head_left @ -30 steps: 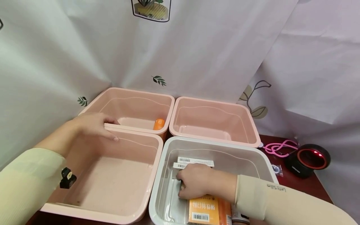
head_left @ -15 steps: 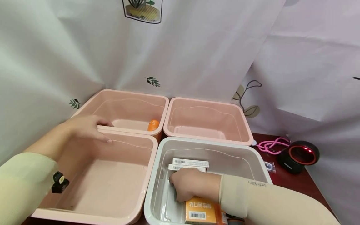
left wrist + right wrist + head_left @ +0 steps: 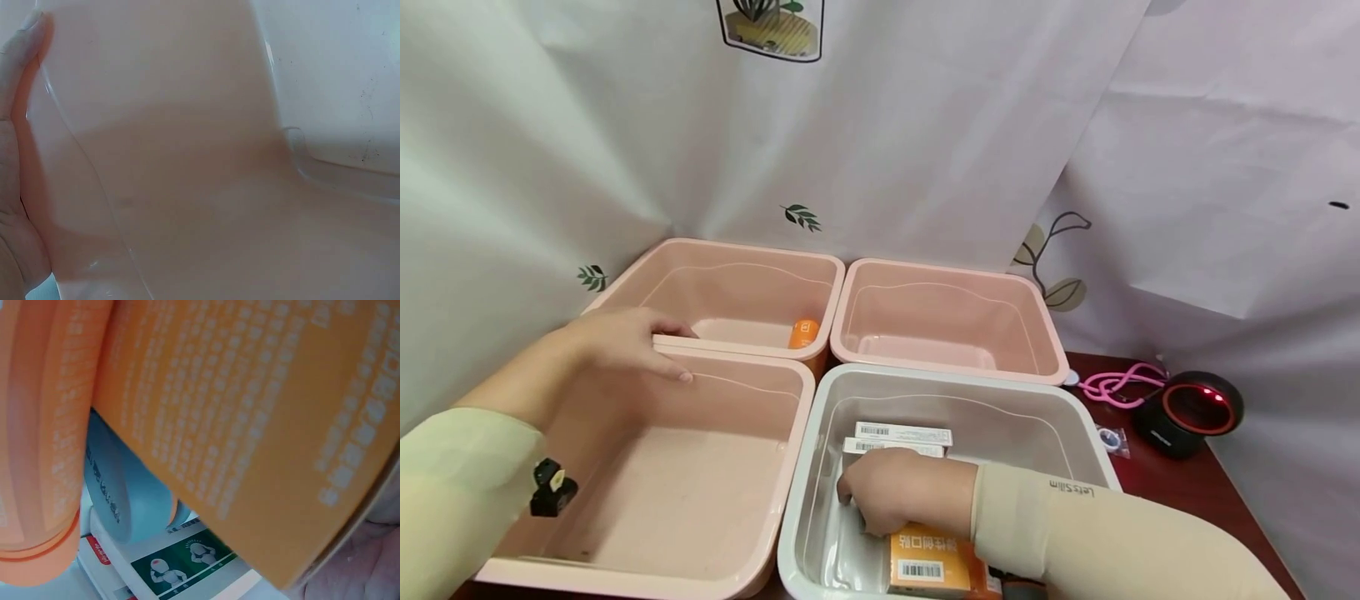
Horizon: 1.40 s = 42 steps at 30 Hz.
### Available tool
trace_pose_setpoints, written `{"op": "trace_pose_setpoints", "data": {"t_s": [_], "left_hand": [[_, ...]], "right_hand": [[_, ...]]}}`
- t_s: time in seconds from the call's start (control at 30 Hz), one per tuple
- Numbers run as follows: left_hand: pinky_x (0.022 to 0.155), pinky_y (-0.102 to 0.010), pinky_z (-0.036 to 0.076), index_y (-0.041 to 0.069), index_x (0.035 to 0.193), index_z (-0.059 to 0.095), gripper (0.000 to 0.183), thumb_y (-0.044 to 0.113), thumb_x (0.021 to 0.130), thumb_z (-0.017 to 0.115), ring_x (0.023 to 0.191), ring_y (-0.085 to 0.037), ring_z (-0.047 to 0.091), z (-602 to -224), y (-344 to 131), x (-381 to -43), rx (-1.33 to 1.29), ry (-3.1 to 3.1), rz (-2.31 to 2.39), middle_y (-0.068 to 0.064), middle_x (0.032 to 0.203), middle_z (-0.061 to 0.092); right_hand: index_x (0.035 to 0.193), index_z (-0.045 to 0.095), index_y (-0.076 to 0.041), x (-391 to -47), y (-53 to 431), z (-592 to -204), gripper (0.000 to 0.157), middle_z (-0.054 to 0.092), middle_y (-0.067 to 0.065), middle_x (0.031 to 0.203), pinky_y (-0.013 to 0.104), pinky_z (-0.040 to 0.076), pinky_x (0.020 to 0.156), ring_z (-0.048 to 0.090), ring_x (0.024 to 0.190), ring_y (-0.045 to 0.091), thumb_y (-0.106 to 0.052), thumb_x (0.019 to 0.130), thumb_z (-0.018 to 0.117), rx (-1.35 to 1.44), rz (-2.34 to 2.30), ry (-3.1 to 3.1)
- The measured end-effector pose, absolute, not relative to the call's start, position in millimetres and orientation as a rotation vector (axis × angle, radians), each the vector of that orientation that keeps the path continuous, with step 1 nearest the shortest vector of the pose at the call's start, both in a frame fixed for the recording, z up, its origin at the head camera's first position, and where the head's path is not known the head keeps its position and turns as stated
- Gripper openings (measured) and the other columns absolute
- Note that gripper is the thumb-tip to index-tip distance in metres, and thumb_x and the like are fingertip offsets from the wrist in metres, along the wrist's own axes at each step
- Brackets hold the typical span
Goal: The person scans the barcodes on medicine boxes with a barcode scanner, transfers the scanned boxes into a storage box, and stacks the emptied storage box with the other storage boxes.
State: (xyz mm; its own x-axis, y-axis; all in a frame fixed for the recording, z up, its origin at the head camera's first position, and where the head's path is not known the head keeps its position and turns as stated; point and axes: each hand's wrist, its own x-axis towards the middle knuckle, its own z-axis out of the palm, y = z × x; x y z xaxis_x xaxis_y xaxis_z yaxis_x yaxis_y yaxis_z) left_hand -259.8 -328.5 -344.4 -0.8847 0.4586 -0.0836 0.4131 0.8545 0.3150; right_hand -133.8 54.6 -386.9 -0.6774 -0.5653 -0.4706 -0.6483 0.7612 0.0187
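While left hand (image 3: 617, 340) grips pink bin rims (image 3: 745, 357), right hand (image 3: 891, 487) beside orange box (image 3: 928, 557), grip unclear; gap to grey bin rim (image 3: 802, 475).

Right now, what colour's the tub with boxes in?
The tub is light grey, clearest in the head view.

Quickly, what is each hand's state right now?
Left hand: holding the pink bins' adjoining rims.
Right hand: curled; what it holds, if anything, is hidden.

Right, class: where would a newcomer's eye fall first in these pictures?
Probably on the bright orange box in the grey bin, beside the right hand. Next, the red-lit black device on the dark red table at the right, and the orange cylinder in the far-left pink bin.
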Motion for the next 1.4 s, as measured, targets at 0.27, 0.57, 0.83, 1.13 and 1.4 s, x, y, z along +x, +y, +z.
{"op": "trace_pose_setpoints", "data": {"t_s": [0.27, 0.57, 0.83, 1.13, 1.4], "left_hand": [[0.09, -0.047, 0.052, 0.013, 0.125, 0.076, 0.062, 0.051, 0.078, 0.092, 0.098, -0.015, 0.064, -344.6, -331.9, -258.7, 0.67, 2.879, 0.427, 0.006, 0.108, 0.073], [0.089, -0.046, 0.052, 0.012, 0.125, 0.076, 0.062, 0.05, 0.079, 0.091, 0.097, -0.014, 0.064, -347.7, -334.9, -257.2, 0.671, 2.858, 0.444, 0.006, 0.108, 0.073], [0.09, -0.045, 0.052, 0.014, 0.125, 0.077, 0.062, 0.052, 0.078, 0.091, 0.098, -0.014, 0.064, -347.5, -334.4, -256.9, 0.668, 2.863, 0.455, 0.007, 0.109, 0.073], [0.091, -0.045, 0.052, 0.015, 0.124, 0.077, 0.06, 0.052, 0.079, 0.091, 0.098, -0.013, 0.064, -345.4, -329.8, -258.5, 0.692, 2.859, 0.471, 0.008, 0.107, 0.073], [0.092, -0.048, 0.052, 0.014, 0.126, 0.076, 0.064, 0.054, 0.078, 0.091, 0.102, -0.016, 0.065, -344.3, -327.8, -259.1, 0.672, 2.876, 0.43, 0.004, 0.113, 0.074]], "right_hand": [[0.098, 0.076, -0.033, -132.1, 56.9, -376.0, 0.031, 0.063, -0.013, 0.083, 0.028, 0.051, 0.066, 0.054, 0.079, 0.006, -0.02, 0.076, 0.094, -1.034, 0.258, 2.508], [0.103, 0.074, -0.025, -141.5, 62.4, -353.1, 0.042, 0.057, -0.011, 0.088, 0.023, 0.048, 0.067, 0.052, 0.081, 0.004, -0.024, 0.07, 0.1, -1.091, 0.222, 2.469], [0.102, 0.057, -0.025, -151.9, 69.9, -332.9, 0.059, 0.055, -0.012, 0.089, 0.025, 0.048, 0.07, 0.055, 0.081, 0.006, -0.026, 0.066, 0.103, -1.032, 0.069, 2.486], [0.1, 0.066, -0.032, -160.9, 90.2, -310.9, 0.043, 0.055, -0.011, 0.108, 0.026, 0.049, 0.08, 0.056, 0.092, 0.008, -0.007, 0.078, 0.093, -1.189, -0.113, 2.411], [0.097, 0.066, -0.032, -164.4, 101.5, -297.0, 0.057, 0.056, -0.011, 0.1, 0.024, 0.052, 0.077, 0.055, 0.095, 0.009, 0.008, 0.067, 0.093, -1.135, -0.163, 2.432]]}}
